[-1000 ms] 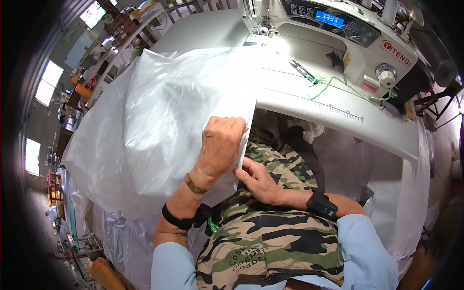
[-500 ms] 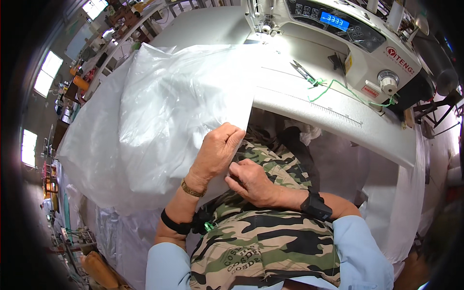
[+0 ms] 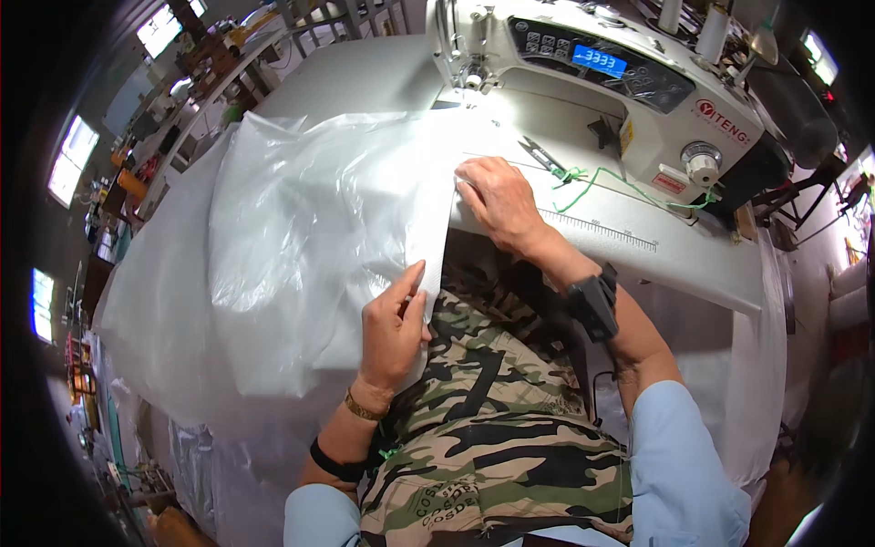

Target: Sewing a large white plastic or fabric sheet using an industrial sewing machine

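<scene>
A large translucent white plastic sheet [image 3: 301, 264] drapes over the left part of the sewing machine table and hangs down toward my lap. Its right edge is a folded strip that runs up to the lit needle area of the white sewing machine [image 3: 583, 91]. On the lower part of that edge, my left hand [image 3: 392, 328] is closed, index finger stretched along the fold and thumb close to it. Farther up, at the table's front edge, my right hand [image 3: 503, 202] pinches the same strip between thumb and fingers. Its fingertips partly hide the fold.
Right of the needle lie thread snips [image 3: 542, 155] and a tangle of green thread [image 3: 602, 178]. A ruler scale [image 3: 602, 230] runs along the table front. Thread cones [image 3: 714, 35] stand behind the machine. Cluttered shelves [image 3: 137, 182] line the far left.
My right hand has moved up and away from beside my left hand to the sheet's edge near the machine. My left hand has slid slightly lower, its index finger now straighter.
</scene>
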